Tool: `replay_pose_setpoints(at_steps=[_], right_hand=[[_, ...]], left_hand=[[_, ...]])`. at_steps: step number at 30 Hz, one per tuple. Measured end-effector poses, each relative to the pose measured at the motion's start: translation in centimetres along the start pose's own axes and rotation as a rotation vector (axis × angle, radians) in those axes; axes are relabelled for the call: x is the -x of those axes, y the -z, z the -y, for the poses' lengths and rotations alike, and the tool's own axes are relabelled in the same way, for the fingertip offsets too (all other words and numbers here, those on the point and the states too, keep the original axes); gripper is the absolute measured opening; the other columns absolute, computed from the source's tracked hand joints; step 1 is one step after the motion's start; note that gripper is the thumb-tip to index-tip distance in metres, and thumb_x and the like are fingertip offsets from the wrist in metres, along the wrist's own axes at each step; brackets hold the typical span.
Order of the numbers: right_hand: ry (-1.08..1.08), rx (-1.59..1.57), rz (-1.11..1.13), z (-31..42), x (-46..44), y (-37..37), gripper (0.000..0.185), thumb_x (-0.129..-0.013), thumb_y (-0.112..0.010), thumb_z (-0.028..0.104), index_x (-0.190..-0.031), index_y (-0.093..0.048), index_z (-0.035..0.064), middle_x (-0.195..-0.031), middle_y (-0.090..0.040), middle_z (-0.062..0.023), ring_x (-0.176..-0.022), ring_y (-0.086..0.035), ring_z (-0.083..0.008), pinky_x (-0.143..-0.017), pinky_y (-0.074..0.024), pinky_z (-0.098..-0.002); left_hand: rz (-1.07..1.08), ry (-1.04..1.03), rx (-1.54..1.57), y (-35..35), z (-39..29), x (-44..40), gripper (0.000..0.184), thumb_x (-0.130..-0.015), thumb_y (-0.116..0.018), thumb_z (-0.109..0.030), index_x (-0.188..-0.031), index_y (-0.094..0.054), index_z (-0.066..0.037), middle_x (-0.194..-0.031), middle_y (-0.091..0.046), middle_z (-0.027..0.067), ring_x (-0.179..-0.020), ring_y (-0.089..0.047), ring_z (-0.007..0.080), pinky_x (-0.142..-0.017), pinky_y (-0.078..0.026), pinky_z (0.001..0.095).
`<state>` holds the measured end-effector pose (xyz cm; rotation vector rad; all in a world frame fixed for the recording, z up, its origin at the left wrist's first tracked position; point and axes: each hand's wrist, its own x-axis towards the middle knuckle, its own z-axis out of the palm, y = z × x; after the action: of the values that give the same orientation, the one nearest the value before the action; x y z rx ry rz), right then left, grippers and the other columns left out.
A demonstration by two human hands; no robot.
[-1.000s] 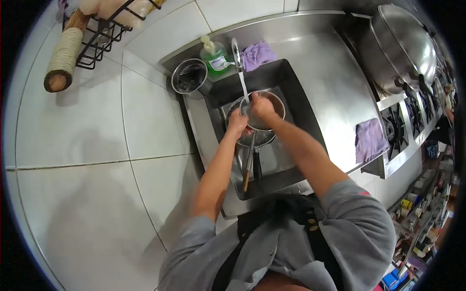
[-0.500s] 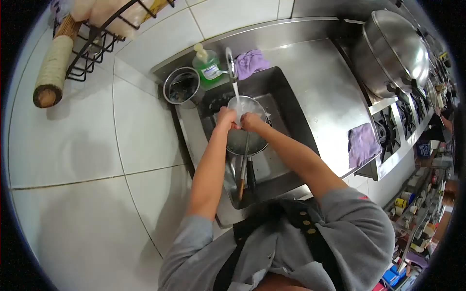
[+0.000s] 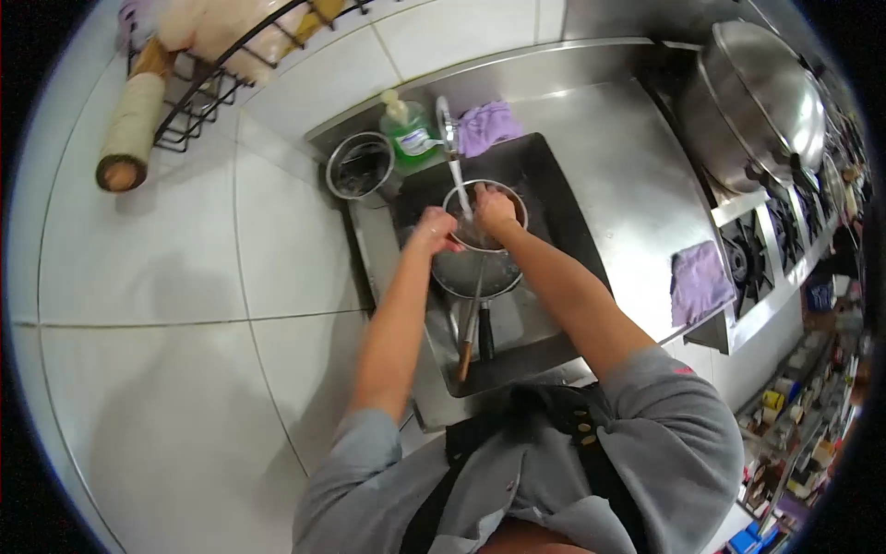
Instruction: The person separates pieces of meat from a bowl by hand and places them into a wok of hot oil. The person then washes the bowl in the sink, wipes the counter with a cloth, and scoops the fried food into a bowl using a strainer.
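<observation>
Round metal vessel (image 3: pixel 479 239), open side up, under running water (image 3: pixel 461 189)

Head camera: we look forward and steeply down
Sink (image 3: pixel 567 205): near our mid-view
Shirt (image 3: pixel 565 494): closest to us, six o'clock
Stove (image 3: pixel 743 263): farther off, three o'clock

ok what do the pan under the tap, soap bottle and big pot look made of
Pan: metal, probably steel, silvery and shiny round the edge. Soap bottle: probably clear plastic, green showing through. Big pot: polished metal, likely stainless steel, given bright reflections.
</observation>
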<state>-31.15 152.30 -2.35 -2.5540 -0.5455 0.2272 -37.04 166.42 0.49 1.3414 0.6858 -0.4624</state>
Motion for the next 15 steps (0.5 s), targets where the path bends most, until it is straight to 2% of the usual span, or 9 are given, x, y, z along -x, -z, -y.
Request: replay_pose_setpoints(at_steps=[1,3,4,5,8,9,12,13,15], right_hand=[[-0.041,-0.043,0.001,0.9,-0.5,-1.6,0.026,-0.077,-0.054,0.019,-0.101,-0.056,0.0101,-0.099,-0.059,-0.0203,-0.088,-0.059,-0.0354,-0.073,-0.0475,-0.0462],[0.228,-0.108,0.239,3.2,0.8,-3.0,0.024,-0.079,-0.053,0.021,-0.101,-0.056,0.0128,-0.098,-0.061,-0.0188,-0.087,-0.060,-0.0336,-0.071,-0.0481,-0.0453],[0.354,-0.136,0.354,3.9,1.4,-3.4,0.023,-0.079,-0.052,0.021,-0.100,-0.056,0.0141,-0.097,-0.061,-0.0180,-0.087,-0.061,-0.0327,-0.070,-0.0484,-0.0448],[0.585,0.101,0.405,3.1,1.6,-3.6,0.024,-0.079,-0.051,0.022,-0.101,-0.056,0.0152,-0.094,-0.063,-0.0158,-0.083,-0.061,-0.0327,-0.067,-0.0488,-0.0446],[0.555,0.381,0.479,0.9,-0.3,-1.4,0.027,-0.078,-0.052,0.024,-0.102,-0.055,0.0117,-0.094,-0.062,-0.0150,-0.084,-0.060,-0.0361,-0.069,-0.0480,-0.0451],[0.394,0.283,0.337,1.2,-0.9,-2.7,0.026,-0.078,-0.053,0.024,-0.100,-0.057,0.0111,-0.096,-0.062,-0.0146,-0.084,-0.061,-0.0346,-0.070,-0.0485,-0.0437],[0.449,0.048,0.279,2.6,0.9,-4.1,0.022,-0.078,-0.052,0.022,-0.096,-0.059,0.0124,-0.092,-0.064,-0.0130,-0.082,-0.063,-0.0298,-0.069,-0.0503,-0.0412],[0.518,0.016,0.368,2.4,2.3,-2.9,0.020,-0.076,-0.052,0.020,-0.092,-0.061,0.0120,-0.086,-0.063,-0.0158,-0.081,-0.062,-0.0296,-0.068,-0.0504,-0.0399],[0.472,0.232,0.351,-0.5,0.9,-2.4,0.021,-0.076,-0.051,0.022,-0.092,-0.061,0.0112,-0.082,-0.062,-0.0167,-0.081,-0.061,-0.0315,-0.069,-0.0495,-0.0404]], left_hand=[[-0.069,-0.038,0.025,-0.2,-0.1,1.6,0.019,-0.069,-0.045,0.004,-0.088,-0.049,0.008,-0.070,-0.055,0.0217,-0.049,-0.058,0.0365,-0.035,-0.050,0.0438],[-0.279,-0.131,0.095,0.4,0.9,2.5,0.021,-0.065,-0.043,0.006,-0.086,-0.049,0.006,-0.069,-0.055,0.0208,-0.047,-0.058,0.0360,-0.033,-0.049,0.0430],[-0.195,-0.104,0.089,1.8,1.1,2.9,0.023,-0.065,-0.043,0.006,-0.088,-0.048,0.006,-0.068,-0.056,0.0209,-0.046,-0.058,0.0357,-0.032,-0.049,0.0426],[-0.109,-0.081,0.085,3.6,1.1,3.4,0.025,-0.065,-0.043,0.006,-0.090,-0.047,0.006,-0.068,-0.056,0.0210,-0.046,-0.058,0.0353,-0.032,-0.049,0.0422],[0.000,-0.077,0.138,4.4,3.2,3.5,0.035,-0.065,-0.044,0.006,-0.100,-0.045,0.007,-0.068,-0.057,0.0210,-0.044,-0.058,0.0340,-0.029,-0.048,0.0392],[-0.009,-0.082,0.161,3.6,3.6,2.7,0.037,-0.065,-0.044,0.006,-0.102,-0.045,0.007,-0.068,-0.057,0.0207,-0.044,-0.058,0.0339,-0.029,-0.048,0.0387],[-0.059,-0.132,0.222,2.4,3.8,2.1,0.032,-0.066,-0.046,0.005,-0.098,-0.049,0.005,-0.068,-0.058,0.0197,-0.044,-0.057,0.0335,-0.029,-0.046,0.0377],[-0.027,-0.145,0.223,3.2,3.9,2.4,0.032,-0.066,-0.046,0.005,-0.097,-0.049,0.005,-0.067,-0.057,0.0195,-0.044,-0.057,0.0336,-0.028,-0.046,0.0380],[0.024,-0.144,0.234,3.0,4.4,2.4,0.031,-0.067,-0.047,0.004,-0.097,-0.049,0.005,-0.067,-0.057,0.0194,-0.044,-0.057,0.0337,-0.029,-0.046,0.0388]])
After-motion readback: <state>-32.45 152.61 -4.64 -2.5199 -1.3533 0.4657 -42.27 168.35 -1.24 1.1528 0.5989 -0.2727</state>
